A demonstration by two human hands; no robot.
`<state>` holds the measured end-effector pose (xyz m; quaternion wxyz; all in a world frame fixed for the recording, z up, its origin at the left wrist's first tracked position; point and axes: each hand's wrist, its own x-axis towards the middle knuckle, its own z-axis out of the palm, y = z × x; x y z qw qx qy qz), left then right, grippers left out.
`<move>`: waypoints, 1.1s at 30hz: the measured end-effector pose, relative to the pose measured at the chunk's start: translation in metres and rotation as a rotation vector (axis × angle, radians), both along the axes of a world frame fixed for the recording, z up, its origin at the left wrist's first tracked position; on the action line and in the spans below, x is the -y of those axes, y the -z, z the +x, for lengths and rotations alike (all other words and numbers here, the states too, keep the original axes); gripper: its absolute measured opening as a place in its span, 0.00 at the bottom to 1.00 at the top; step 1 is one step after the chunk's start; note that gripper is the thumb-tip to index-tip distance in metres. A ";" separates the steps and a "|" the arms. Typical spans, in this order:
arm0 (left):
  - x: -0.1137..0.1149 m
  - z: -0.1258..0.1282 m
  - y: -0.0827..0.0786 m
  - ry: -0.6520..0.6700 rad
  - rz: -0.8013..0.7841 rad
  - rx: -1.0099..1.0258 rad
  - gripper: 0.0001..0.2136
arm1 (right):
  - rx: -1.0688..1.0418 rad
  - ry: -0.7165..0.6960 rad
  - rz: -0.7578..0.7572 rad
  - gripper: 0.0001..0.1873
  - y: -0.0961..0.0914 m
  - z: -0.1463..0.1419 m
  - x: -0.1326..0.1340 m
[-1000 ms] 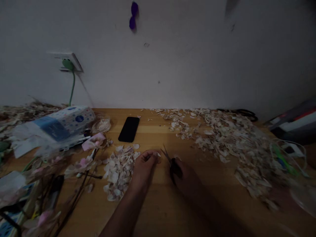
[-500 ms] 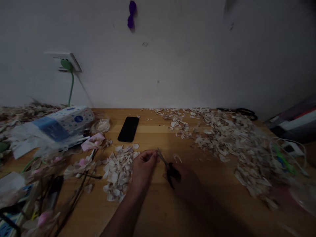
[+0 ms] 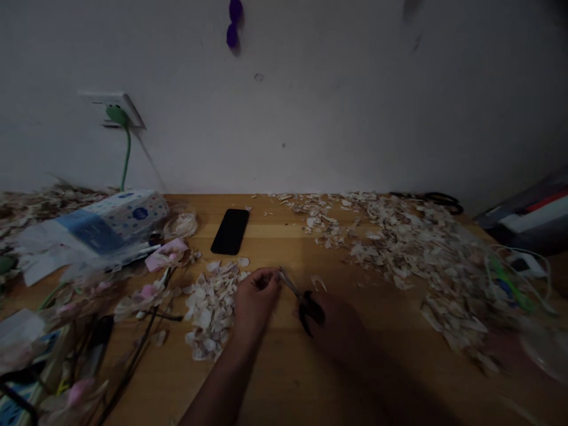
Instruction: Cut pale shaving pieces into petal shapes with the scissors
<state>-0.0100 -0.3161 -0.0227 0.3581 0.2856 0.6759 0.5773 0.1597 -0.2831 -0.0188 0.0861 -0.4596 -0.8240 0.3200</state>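
My right hand [image 3: 339,322] grips a pair of scissors [image 3: 309,305] with dark handles, its blades pointing up and left. The blade tips reach the fingertips of my left hand [image 3: 257,296]. Thumb and forefinger of that hand are pinched together; whatever lies between them is too small and dark to make out. Just left of this hand is a pile of pale, petal-like pieces [image 3: 206,313]. A thin curled scrap [image 3: 318,283] lies on the wooden table [image 3: 284,367] beyond the scissors.
A black phone [image 3: 229,231] lies behind my left hand. A wide heap of pale scraps [image 3: 394,236] spreads across the right. On the left are a tissue pack [image 3: 115,222], pink artificial flowers [image 3: 148,293] and dark stems. A white cable [image 3: 548,278] lies far right.
My left hand has shifted slightly left, and the scissor blades appear closer together at its fingertips. My right hand still holds the scissors in nearly the same place.
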 end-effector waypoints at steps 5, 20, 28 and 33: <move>0.001 0.000 0.001 0.026 -0.015 -0.035 0.10 | 0.008 -0.016 0.012 0.08 -0.001 0.000 -0.001; 0.002 0.001 0.001 0.022 -0.038 -0.033 0.10 | 0.069 -0.014 0.047 0.07 0.001 0.001 -0.004; 0.002 0.000 0.002 0.031 -0.057 -0.116 0.10 | 0.087 -0.018 0.038 0.08 -0.001 0.000 -0.004; 0.002 -0.001 0.007 0.023 -0.037 -0.092 0.10 | 0.086 -0.029 0.052 0.09 0.002 0.000 -0.004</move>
